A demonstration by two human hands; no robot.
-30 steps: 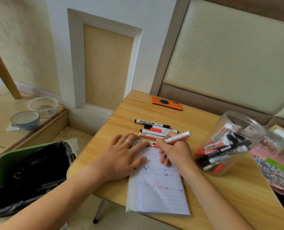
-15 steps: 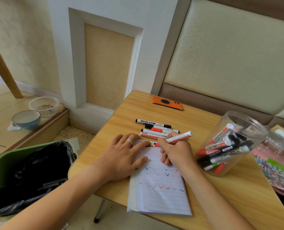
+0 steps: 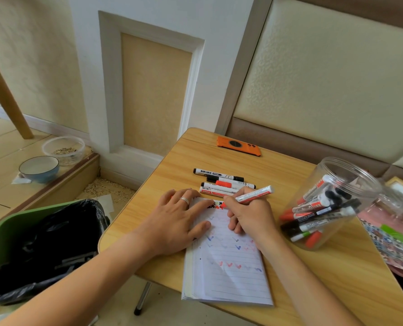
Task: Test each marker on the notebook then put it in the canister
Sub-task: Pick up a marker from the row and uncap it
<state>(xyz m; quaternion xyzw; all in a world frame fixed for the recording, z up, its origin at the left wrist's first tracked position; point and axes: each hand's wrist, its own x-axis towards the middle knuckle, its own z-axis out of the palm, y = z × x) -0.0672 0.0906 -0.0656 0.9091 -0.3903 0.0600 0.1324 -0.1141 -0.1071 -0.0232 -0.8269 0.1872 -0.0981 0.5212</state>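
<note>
A lined notebook (image 3: 228,271) lies open on the wooden table (image 3: 313,267), its page covered in blue and red check marks. My left hand (image 3: 179,220) lies flat on its upper left part, fingers spread. My right hand (image 3: 250,215) grips a red-and-white marker (image 3: 254,192) with its tip touching the top of the page, among red and black scribbles. Several more markers (image 3: 224,182) lie just beyond the notebook. A clear plastic canister (image 3: 341,177) stands tilted at the right with several markers inside.
An orange phone (image 3: 238,146) lies at the table's far edge. A green bin with a black bag (image 3: 40,238) stands left of the table. Two bowls (image 3: 39,169) sit on the floor step. Patterned pink items (image 3: 393,245) lie at the right.
Both hands stay in place on the notebook. The marker tip has shifted only slightly at the top of the page.
</note>
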